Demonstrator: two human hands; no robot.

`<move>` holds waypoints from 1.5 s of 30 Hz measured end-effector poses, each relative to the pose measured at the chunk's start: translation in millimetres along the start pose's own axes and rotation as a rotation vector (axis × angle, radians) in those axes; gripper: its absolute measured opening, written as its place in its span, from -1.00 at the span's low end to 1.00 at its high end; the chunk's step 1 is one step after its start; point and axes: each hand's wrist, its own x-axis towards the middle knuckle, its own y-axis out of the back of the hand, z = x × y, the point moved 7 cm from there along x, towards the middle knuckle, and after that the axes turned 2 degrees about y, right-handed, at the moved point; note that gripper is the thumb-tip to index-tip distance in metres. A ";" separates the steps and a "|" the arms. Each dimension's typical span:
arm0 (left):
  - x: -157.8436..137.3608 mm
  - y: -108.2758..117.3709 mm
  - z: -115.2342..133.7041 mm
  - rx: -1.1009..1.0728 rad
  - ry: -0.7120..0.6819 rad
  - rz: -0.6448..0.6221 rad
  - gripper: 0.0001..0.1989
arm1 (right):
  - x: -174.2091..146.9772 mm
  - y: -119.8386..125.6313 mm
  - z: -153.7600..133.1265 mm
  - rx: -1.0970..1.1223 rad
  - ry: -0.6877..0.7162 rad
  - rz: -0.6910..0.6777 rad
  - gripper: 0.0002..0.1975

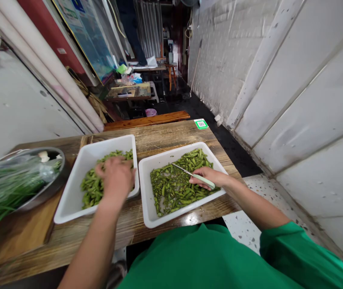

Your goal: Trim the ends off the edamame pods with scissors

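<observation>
My left hand (pixel 117 175) is over the left white tray (pixel 69 200), touching or just above a pile of green edamame pods (pixel 91 185). Its fingers are blurred and partly hidden, so whether they grip a pod does not show. In my right hand (pixel 209 176) is a pair of scissors (pixel 203 181) with a pale green handle, seen nearly edge-on. The narrow metal blades point left and away from me, above the right white tray (pixel 154 222). That tray holds many wet edamame pods (pixel 186 196) with water among them.
A metal bowl (pixel 61 162) with green stalks in plastic (pixel 11 180) stands on a wooden board (pixel 35 228) at the left. Both trays rest on a wooden table (pixel 165 132) with a green code sticker (pixel 201 124). Beyond are a bench (pixel 150 120) and a pink bucket (pixel 151 112).
</observation>
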 end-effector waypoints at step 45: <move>-16.0 -119.0 91.5 -0.251 -0.385 -0.729 -0.87 | -2.2 4.2 2.1 -0.029 -0.016 0.022 -0.62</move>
